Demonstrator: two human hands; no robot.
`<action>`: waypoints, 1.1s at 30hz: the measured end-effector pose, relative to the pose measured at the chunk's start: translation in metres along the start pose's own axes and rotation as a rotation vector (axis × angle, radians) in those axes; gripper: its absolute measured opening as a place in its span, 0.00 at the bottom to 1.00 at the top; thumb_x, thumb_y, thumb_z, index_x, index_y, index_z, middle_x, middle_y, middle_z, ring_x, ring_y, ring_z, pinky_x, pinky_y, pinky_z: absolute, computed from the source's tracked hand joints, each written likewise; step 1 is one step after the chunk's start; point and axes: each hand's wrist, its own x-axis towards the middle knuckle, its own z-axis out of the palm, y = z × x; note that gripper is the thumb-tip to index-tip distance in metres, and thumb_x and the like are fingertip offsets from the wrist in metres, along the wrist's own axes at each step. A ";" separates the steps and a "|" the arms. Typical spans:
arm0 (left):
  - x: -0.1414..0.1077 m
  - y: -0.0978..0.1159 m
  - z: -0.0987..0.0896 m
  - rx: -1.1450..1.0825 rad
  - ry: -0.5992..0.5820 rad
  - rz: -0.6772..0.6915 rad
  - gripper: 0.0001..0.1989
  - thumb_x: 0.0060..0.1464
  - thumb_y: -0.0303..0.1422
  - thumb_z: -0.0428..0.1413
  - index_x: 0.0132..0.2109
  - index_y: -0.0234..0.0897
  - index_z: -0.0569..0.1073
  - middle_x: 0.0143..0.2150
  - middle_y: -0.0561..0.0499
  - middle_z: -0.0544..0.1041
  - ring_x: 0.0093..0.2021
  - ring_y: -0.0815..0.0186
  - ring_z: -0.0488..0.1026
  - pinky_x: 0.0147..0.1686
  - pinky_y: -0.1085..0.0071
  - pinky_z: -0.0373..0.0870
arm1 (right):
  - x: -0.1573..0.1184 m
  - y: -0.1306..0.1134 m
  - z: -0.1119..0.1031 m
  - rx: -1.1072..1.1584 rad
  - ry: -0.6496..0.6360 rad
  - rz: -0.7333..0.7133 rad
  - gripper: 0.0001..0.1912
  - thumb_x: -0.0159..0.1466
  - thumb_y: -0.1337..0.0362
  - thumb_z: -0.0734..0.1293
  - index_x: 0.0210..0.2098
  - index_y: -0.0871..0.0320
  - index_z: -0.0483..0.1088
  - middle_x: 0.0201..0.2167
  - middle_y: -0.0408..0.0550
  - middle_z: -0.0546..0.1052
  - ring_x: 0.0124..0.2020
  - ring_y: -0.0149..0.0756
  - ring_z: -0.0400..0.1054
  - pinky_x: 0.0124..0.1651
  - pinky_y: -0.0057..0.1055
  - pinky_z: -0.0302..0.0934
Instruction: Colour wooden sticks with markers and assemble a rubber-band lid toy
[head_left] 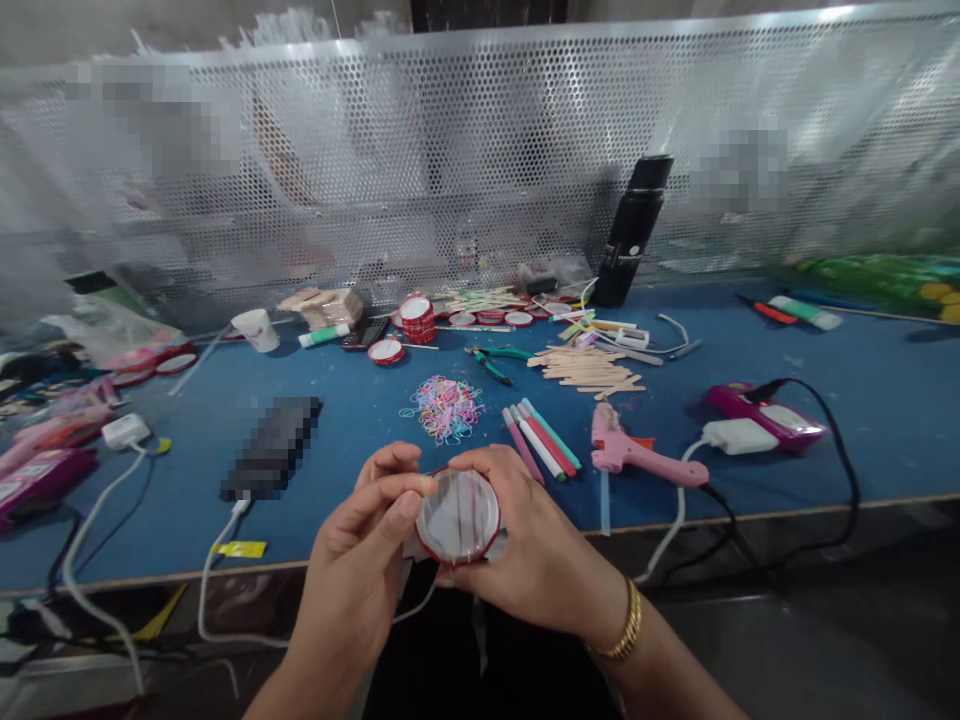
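Just in front of the table edge, my right hand (517,530) is wrapped round a round, red-rimmed jar lid (442,515), its pale inner face turned up toward me. Thin coloured rubber bands (472,510) run across that face. At the lid's left rim, my left hand (360,540) pinches thumb and forefinger together; what is between the fingertips is too small to make out. Beyond my hands lies a loose heap of pastel rubber bands (447,408). Several felt-tip pens (541,440) lie right of the heap.
A pink glue gun (637,452), wooden craft sticks (585,370) and teal-handled pliers (499,360) lie to the right and behind. More red lids (417,320) are stacked farther back. A phone (274,445) with a cable lies left. A black bottle (634,235) stands against the perforated metal screen (487,130).
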 end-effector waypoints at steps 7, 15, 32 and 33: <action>0.000 -0.001 -0.001 0.016 0.005 0.040 0.09 0.51 0.43 0.72 0.36 0.44 0.89 0.55 0.43 0.75 0.64 0.55 0.67 0.51 0.73 0.75 | -0.001 0.000 -0.004 0.007 0.010 -0.067 0.48 0.47 0.64 0.87 0.58 0.50 0.58 0.55 0.50 0.76 0.55 0.47 0.73 0.60 0.48 0.65; 0.003 -0.004 0.000 0.083 0.066 -0.018 0.12 0.41 0.42 0.77 0.34 0.43 0.89 0.51 0.45 0.78 0.55 0.58 0.73 0.46 0.72 0.76 | -0.004 0.001 -0.003 -0.028 0.019 -0.097 0.48 0.49 0.62 0.86 0.60 0.50 0.57 0.55 0.51 0.76 0.57 0.49 0.73 0.63 0.53 0.62; 0.012 0.009 -0.004 0.412 -0.084 0.192 0.03 0.52 0.32 0.68 0.32 0.41 0.83 0.38 0.50 0.82 0.39 0.65 0.79 0.36 0.76 0.76 | -0.004 0.005 -0.006 0.016 0.001 -0.070 0.50 0.46 0.63 0.87 0.60 0.51 0.59 0.56 0.52 0.75 0.56 0.49 0.71 0.60 0.48 0.68; 0.013 0.010 -0.005 0.419 -0.085 0.193 0.03 0.53 0.33 0.68 0.32 0.41 0.83 0.38 0.50 0.82 0.40 0.65 0.79 0.37 0.75 0.76 | -0.004 0.006 -0.006 0.029 -0.001 -0.072 0.50 0.47 0.63 0.87 0.60 0.50 0.59 0.57 0.52 0.75 0.57 0.49 0.71 0.60 0.48 0.68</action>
